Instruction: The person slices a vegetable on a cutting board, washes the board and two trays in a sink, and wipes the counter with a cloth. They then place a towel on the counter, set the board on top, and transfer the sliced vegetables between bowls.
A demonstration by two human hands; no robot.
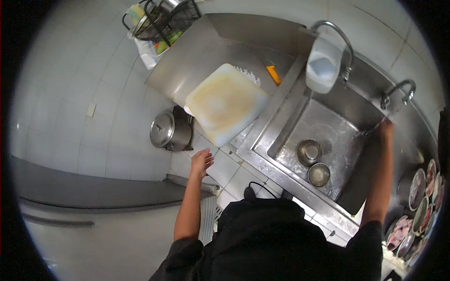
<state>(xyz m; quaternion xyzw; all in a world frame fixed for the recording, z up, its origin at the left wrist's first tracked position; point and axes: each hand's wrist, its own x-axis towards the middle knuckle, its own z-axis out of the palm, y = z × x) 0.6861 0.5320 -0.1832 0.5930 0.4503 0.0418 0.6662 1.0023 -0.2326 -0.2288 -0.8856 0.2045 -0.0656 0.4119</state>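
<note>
Over the floor, left of the sink, my left hand (202, 162) hangs with its fingers apart and nothing in it. My right hand (385, 128) is at the right side of the steel sink (309, 112), just below the right faucet (398, 93). Water sprays beside it; its fingers are too small and blurred to make out. Two small metal bowls, one (310, 152) above the other (318, 174), lie in the basin. A stained white cutting board (227, 105) rests on the counter, near an orange-handled tool (273, 75).
A whitish plastic container (323, 65) stands by the left faucet (349, 47). Several bowls of meat (400, 232) sit at the far right. A lidded pot (171, 131) is left of the board, below a black wire rack (180, 21). A steel unit (108, 225) fills the lower left.
</note>
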